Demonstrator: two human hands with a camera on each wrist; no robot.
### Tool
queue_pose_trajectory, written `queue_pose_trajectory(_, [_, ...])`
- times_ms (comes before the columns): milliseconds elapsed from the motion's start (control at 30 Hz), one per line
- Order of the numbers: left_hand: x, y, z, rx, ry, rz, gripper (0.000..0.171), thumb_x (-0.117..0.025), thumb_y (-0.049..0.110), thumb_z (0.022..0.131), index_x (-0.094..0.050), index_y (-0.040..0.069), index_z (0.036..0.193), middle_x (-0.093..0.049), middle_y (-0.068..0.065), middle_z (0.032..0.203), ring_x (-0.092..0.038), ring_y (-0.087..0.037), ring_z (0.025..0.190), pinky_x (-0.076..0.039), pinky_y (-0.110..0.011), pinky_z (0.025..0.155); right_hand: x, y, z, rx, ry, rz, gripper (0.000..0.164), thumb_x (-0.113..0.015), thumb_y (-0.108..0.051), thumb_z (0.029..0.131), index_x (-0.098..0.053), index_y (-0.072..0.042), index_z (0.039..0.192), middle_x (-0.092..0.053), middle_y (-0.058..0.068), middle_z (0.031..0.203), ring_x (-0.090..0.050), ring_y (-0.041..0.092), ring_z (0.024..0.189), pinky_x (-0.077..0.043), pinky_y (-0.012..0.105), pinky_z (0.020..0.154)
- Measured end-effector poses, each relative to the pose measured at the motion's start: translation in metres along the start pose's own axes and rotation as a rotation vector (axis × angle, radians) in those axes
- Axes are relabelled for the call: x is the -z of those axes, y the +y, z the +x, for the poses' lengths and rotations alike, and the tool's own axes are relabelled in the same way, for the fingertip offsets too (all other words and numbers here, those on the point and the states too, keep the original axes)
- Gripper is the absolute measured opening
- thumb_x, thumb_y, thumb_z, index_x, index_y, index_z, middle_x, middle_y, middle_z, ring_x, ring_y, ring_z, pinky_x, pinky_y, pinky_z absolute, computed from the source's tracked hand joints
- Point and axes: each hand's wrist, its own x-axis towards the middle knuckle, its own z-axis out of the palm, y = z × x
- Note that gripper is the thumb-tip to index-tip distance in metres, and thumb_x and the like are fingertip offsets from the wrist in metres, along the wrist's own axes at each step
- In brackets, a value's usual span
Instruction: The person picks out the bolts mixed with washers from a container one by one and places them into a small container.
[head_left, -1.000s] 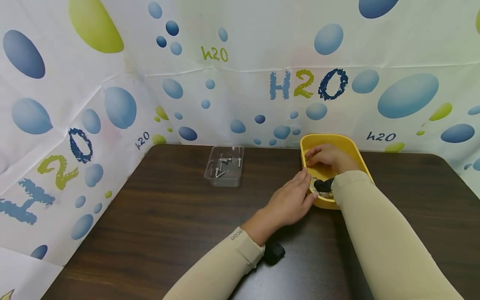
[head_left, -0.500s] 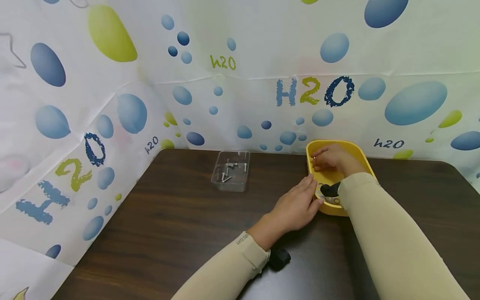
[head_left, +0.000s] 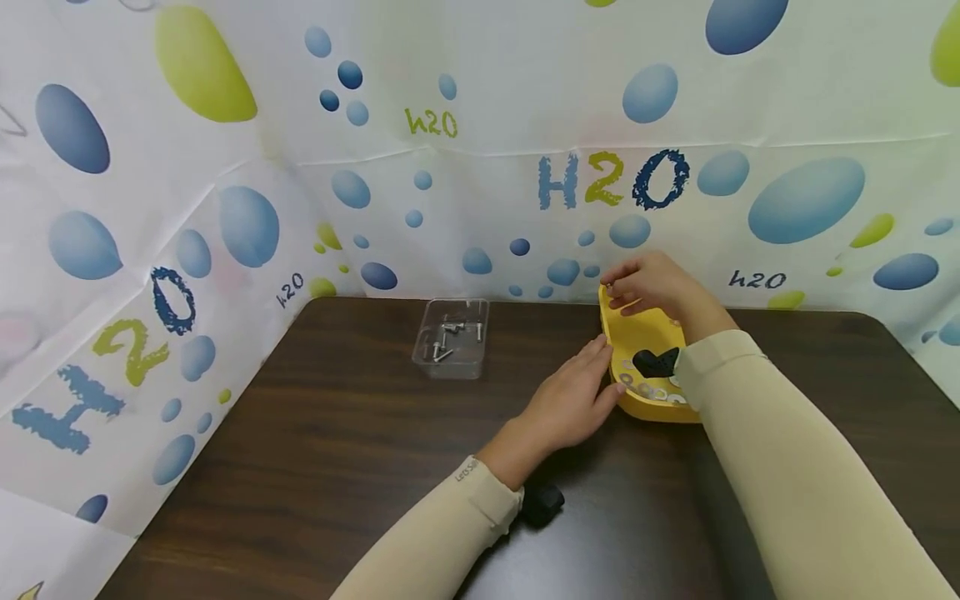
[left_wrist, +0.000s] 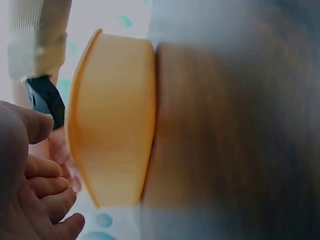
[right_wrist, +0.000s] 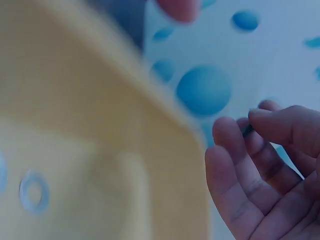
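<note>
The yellow bin (head_left: pixel 645 408) stands at the right back of the table, with several flat washers (head_left: pixel 658 392) lying at its near end. My left hand (head_left: pixel 566 400) lies along the bin's left side, fingers mostly straight, the thumb by its near corner. Above the bin's far left rim, my right hand (head_left: pixel 651 283) pinches a small dark threaded piece, seemingly a screw (right_wrist: pixel 248 130), between thumb and fingers. Most of that piece is hidden by the fingertips. One washer (right_wrist: pixel 34 192) shows on the bin floor in the right wrist view.
A clear plastic box (head_left: pixel 453 367) with several silver screws (head_left: pixel 444 342) sits left of the bin, near the back edge of the dark wooden table (head_left: pixel 337 417). Behind hangs a white sheet (head_left: pixel 480 83) with blue drops. A black wrist camera (head_left: pixel 654 363) hangs over the bin.
My right hand has risen from inside the yellow bin to above its far left rim, with the small piece in its fingers. My left hand stays at the bin's side.
</note>
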Motion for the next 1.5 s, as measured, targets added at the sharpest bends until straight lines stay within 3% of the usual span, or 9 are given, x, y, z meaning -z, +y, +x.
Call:
queue_pose_trajectory(200, [0.017,-0.022,-0.014,0.047,0.061,-0.028,0.062,-0.046,0.041,0.104,-0.032,0.007,0.154,-0.023,-0.003,0.164,-0.021,-0.015,0.15,-0.026,-0.038,0.12,-0.023,-0.026,-0.005,0.086,0.036,0.106,0.029,-0.066,-0.012,0.093,-0.064,-0.001,0.12,-0.064,0.015,0.113,-0.067,0.028,0.099,-0.056,0.043,0.089])
queue_pose_trajectory(400, [0.039,-0.047,-0.035,0.102,0.14,-0.056,0.063,-0.046,0.041,0.104,-0.031,0.007,0.154,-0.022,-0.003,0.164,-0.023,-0.018,0.15,-0.027,-0.043,0.119,-0.056,-0.039,-0.014,0.198,0.004,0.193,0.029,-0.071,-0.01,0.09,-0.066,0.002,0.115,-0.065,0.014,0.108,-0.067,0.024,0.092,-0.058,0.038,0.086])
queue_pose_trajectory(733, [0.084,-0.114,-0.073,0.234,0.251,-0.07,0.063,-0.051,0.04,0.102,-0.033,0.01,0.154,-0.025,-0.004,0.163,-0.029,-0.024,0.148,-0.029,-0.049,0.118,-0.12,-0.038,-0.019,0.281,0.036,0.359,0.027,-0.077,-0.013,0.085,-0.07,0.001,0.108,-0.071,0.014,0.101,-0.072,0.024,0.087,-0.06,0.037,0.08])
queue_pose_trajectory(900, [0.096,-0.143,-0.084,0.28,0.222,-0.098,0.062,-0.051,0.039,0.102,-0.034,0.007,0.153,-0.028,-0.008,0.162,-0.031,-0.028,0.147,-0.029,-0.051,0.117,-0.151,-0.029,-0.015,0.274,0.039,0.434,0.026,-0.077,-0.009,0.084,-0.071,0.003,0.107,-0.074,0.009,0.096,-0.074,0.018,0.081,-0.06,0.038,0.079])
queue_pose_trajectory(1233, [0.095,-0.17,-0.09,0.369,0.15,-0.091,0.067,-0.051,0.041,0.101,-0.033,0.004,0.153,-0.023,-0.008,0.163,-0.028,-0.031,0.148,-0.027,-0.053,0.117,-0.186,-0.039,-0.01,0.333,0.101,0.389,0.026,-0.079,-0.016,0.084,-0.075,-0.001,0.105,-0.075,0.011,0.095,-0.073,0.018,0.08,-0.06,0.036,0.076])
queue_pose_trajectory(1500, [0.092,-0.182,-0.091,0.393,0.119,-0.087,0.066,-0.05,0.04,0.102,-0.031,0.004,0.154,-0.024,-0.011,0.163,-0.03,-0.033,0.147,-0.027,-0.054,0.116,-0.204,-0.044,-0.001,0.407,0.155,0.149,0.018,-0.079,-0.019,0.084,-0.078,-0.012,0.1,-0.076,0.002,0.096,-0.069,0.016,0.086,-0.058,0.031,0.073])
